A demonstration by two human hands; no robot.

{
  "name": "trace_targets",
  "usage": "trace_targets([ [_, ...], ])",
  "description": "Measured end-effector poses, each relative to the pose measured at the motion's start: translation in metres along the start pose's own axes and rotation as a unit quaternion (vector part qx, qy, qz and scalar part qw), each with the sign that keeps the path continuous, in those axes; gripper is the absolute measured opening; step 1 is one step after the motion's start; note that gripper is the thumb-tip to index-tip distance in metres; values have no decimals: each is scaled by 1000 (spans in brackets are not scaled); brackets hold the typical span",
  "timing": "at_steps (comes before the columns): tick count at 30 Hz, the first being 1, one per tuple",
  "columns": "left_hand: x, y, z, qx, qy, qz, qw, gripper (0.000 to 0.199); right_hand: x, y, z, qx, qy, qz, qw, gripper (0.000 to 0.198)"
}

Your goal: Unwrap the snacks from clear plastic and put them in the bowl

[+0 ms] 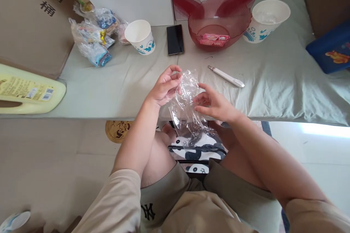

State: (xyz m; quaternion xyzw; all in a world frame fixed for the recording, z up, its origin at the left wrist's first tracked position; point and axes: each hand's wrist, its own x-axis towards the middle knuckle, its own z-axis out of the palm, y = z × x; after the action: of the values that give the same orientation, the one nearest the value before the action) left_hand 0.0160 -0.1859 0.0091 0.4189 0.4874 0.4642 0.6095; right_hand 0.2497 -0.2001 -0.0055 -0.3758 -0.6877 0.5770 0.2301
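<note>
A crumpled clear plastic bag (183,96) is up in front of me at the table's near edge, its lower end hanging over my lap. My left hand (167,86) has its fingers curled on the bag's left side, near the top. On the other side, my right hand (214,102) has thumb and forefinger apart, with the fingertips at the plastic; the other fingers are bent inward. Just beyond my right hand, a white utility knife (226,76) lies on the cloth.
Behind the bag are a black phone (175,40), a paper cup (140,38) and a red translucent bowl (197,36) holding pink packets. Another paper cup (265,20) at right contains clear plastic. Wrapped snacks (93,38) and a yellow bottle (51,96) lie left; a blue container (329,56) is right.
</note>
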Motion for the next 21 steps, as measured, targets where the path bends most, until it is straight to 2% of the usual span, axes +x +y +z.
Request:
trace_targets([
  [2,-1,3,-2,-66,-4,3,998,44,4,-2,5,51,-19,1,999,36],
  [3,-1,4,-3,-100,-2,11,995,43,5,-3,6,71,-24,1,997,24],
  [5,1,5,-3,-157,15,36,987,44,8,-6,7,119,-13,4,993,20],
  [8,3,2,5,-167,19,39,985,59,14,-8,5,193,73,36,978,22],
  [11,2,-6,19,-95,-68,-42,992,57,19,-7,2,221,176,79,956,24],
  [13,2,-10,26,-33,-82,-69,994,44,20,-6,1,228,200,87,949,28],
  [16,2,-15,29,65,-33,-55,996,27,18,-3,1,196,146,82,966,38],
  [18,3,-15,26,132,-27,-57,989,29,16,-1,1,151,114,85,978,32],
  [21,1,-12,20,193,-58,-79,976,39,14,-2,1,97,115,90,985,21],
])
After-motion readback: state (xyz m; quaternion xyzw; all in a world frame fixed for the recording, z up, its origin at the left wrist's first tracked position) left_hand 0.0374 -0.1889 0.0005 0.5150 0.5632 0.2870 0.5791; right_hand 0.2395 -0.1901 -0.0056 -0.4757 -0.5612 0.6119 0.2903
